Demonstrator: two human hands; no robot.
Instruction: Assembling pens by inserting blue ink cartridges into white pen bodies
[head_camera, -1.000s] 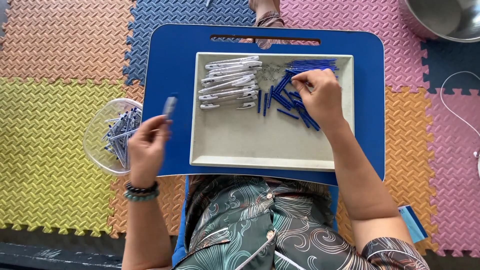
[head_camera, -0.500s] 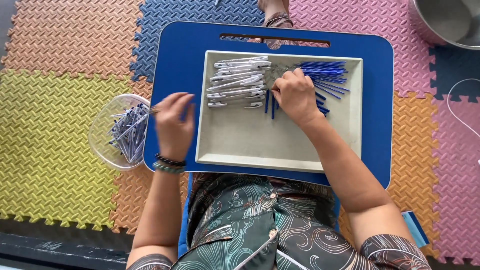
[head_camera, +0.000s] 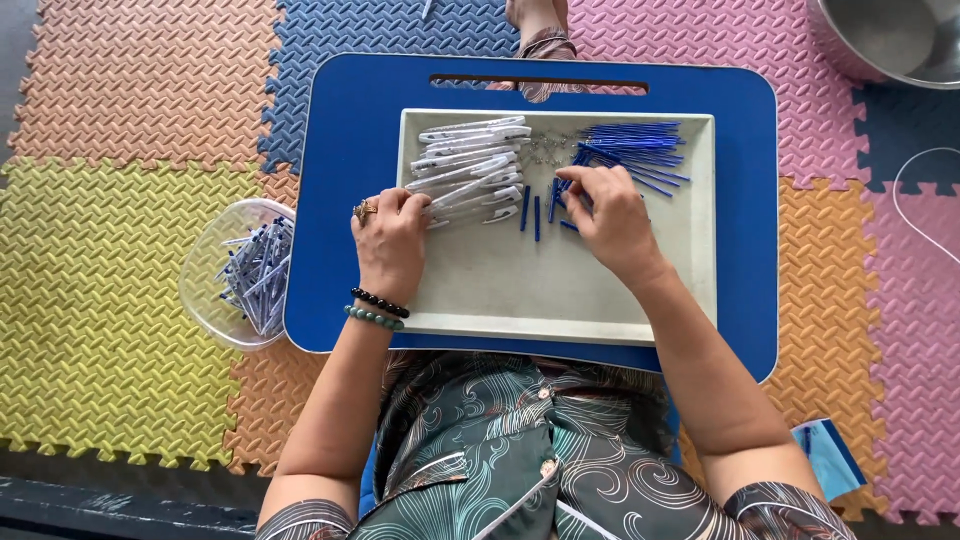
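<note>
Left hand (head_camera: 392, 238) down at the near end of the white pen barrels (head_camera: 470, 165), fingers curled, grip unclear. Right hand (head_camera: 612, 215) spread loosely over the blue refills (head_camera: 630, 145), pinching at one, hold not certain. Best picked singly, kept parallel. Counted: one beige tray (head_camera: 560, 300), one blue lap desk (head_camera: 340, 200), one clear tub (head_camera: 215, 250); roughly a dozen barrels, refills too many to count.

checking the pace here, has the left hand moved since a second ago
Yes. The left hand has gone from the tray's left edge, near the clear bowl, into the tray, onto the white pen barrels.
</note>
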